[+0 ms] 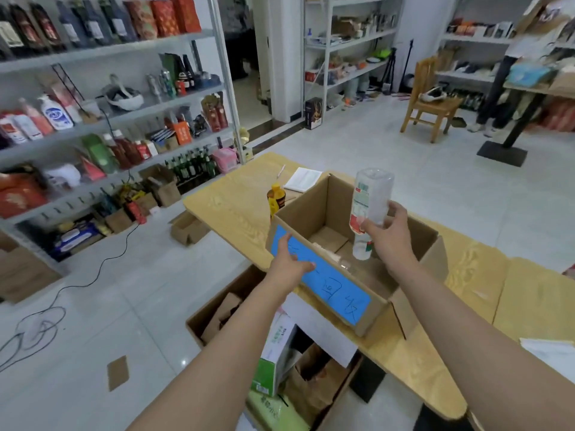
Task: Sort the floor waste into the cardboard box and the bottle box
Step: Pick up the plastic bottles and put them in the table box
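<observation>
The right hand (pixel 387 234) gripped 1 clear bottle (pixel 370 197), neck down, over the open bottle box (pixel 311 206) on the table (pixel 236 194). The left hand (pixel 289 259), fingers (pixel 287 241) straight, seemingly touched the blue label (pixel 336 290) on its near wall.

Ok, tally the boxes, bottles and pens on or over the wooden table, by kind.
Boxes: 1, the cardboard box with the blue label.
Bottles: 2, the clear bottle gripped by the right hand over the box, and the yellow-capped bottle standing behind it.
Pens: 1, the pen beyond the box.
Total: 4. What lies inside the box is too blurred to count.
</observation>
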